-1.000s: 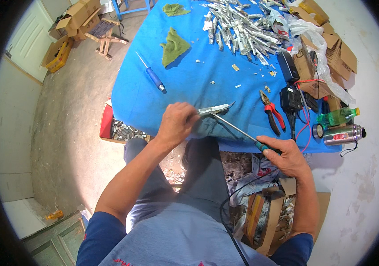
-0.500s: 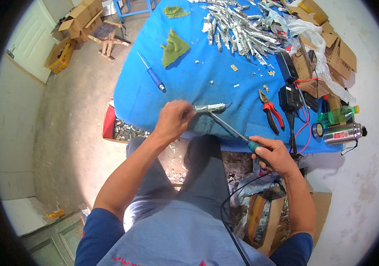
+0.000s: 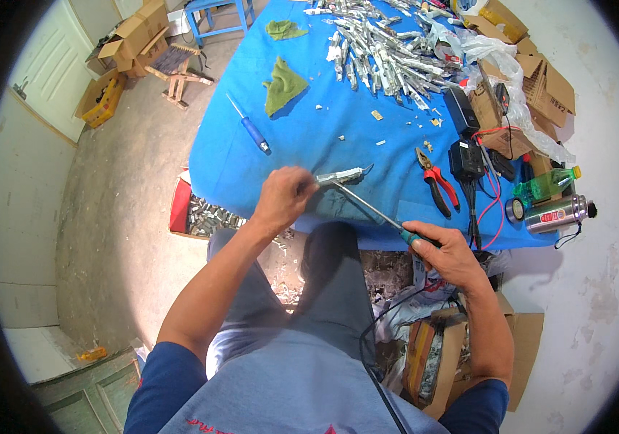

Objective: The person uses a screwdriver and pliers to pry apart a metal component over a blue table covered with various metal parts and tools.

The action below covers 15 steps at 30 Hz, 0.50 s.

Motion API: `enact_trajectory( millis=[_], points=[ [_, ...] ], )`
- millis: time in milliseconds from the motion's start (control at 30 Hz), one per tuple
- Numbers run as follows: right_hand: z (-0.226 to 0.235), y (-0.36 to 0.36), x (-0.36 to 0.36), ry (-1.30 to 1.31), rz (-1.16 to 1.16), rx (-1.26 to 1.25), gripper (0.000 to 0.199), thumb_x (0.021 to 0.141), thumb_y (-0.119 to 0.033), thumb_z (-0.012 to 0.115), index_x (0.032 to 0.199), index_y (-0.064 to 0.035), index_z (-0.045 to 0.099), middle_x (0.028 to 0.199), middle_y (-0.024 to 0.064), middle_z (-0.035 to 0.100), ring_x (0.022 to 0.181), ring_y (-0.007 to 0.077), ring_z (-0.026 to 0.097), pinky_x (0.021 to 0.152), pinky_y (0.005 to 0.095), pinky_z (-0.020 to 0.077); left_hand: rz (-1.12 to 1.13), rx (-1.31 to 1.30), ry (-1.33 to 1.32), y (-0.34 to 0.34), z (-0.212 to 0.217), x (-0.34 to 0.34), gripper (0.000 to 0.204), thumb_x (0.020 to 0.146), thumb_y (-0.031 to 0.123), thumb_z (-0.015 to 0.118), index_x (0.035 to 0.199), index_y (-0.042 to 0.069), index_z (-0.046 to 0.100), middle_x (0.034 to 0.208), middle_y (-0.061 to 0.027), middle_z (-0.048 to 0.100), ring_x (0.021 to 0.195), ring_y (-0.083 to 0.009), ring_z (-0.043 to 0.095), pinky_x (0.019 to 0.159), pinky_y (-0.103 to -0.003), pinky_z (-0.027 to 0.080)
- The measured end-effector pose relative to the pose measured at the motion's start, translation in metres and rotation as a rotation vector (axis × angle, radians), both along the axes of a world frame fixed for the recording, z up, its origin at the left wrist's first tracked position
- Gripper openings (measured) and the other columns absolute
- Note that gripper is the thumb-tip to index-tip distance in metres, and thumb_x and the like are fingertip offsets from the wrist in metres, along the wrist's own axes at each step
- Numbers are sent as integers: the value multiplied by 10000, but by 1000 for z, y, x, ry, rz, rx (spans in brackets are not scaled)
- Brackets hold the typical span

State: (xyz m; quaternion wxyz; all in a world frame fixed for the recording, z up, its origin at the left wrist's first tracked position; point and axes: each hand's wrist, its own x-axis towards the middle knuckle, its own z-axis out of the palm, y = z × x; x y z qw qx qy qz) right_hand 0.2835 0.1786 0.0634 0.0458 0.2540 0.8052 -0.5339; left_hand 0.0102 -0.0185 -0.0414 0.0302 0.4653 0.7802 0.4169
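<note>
your left hand [image 3: 284, 197] is closed on the left end of a thin silvery-white strip [image 3: 340, 176]; the gripped end is hidden by the fingers. your right hand [image 3: 448, 254] is wrapped around the handle of a green-handled screwdriver [image 3: 369, 206]. its shaft slants up and to the left, the tip at the lower edge of the strip; whether it presses there cannot be told. the strip is over the front part of the blue-covered tabletop [image 3: 226, 170], its free end pointing right; whether it rests on the cover cannot be told.

to the right lie red-and-black pliers [image 3: 432, 174], jaws pointing away from you. beyond them stand a black power adapter [image 3: 466, 158] with cables, a green bottle [image 3: 548, 186] and a steel flask [image 3: 552, 215]. left of the strip and farther off lies a blue-handled screwdriver [image 3: 254, 136], handle toward you, then a green cloth [image 3: 285, 87]. a heap of similar strips [image 3: 389, 61] covers the far side, near a clear plastic bag [image 3: 496, 50]. below the left front edge, a red-sided box [image 3: 181, 206] holds small metal pieces.
</note>
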Motion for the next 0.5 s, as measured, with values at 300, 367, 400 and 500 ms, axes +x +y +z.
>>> enact_trajectory(
  millis=[300,367,400,500],
  points=[
    [17,4,-13,14,99,148,340,974,-138,629,1305,-69,667,791,-42,572,680,46,478,604,239,433,-7,6,38,-1,-2,-1,127,833,138,758,855,47,672,772,-103,620,764,-318,585,710,-430,436],
    [18,8,-17,51,154,225,338,972,-128,620,1301,-72,670,776,-44,564,663,44,470,596,233,427,-7,29,37,-1,-4,-1,126,833,137,758,853,49,670,767,-100,616,760,-316,583,711,-429,432],
    [23,9,-20,-9,146,205,338,963,-129,624,1291,-67,671,779,-17,586,668,60,490,617,245,441,-8,36,35,-1,-4,-1,127,832,137,758,851,50,668,765,-99,615,759,-315,582,710,-428,431],
    [44,11,-32,-149,127,136,339,948,-136,627,1275,-59,673,787,31,632,663,87,526,642,266,465,-7,38,27,-1,-4,-1,126,832,134,757,843,51,663,763,-96,614,758,-315,583,710,-424,431]
  ],
)
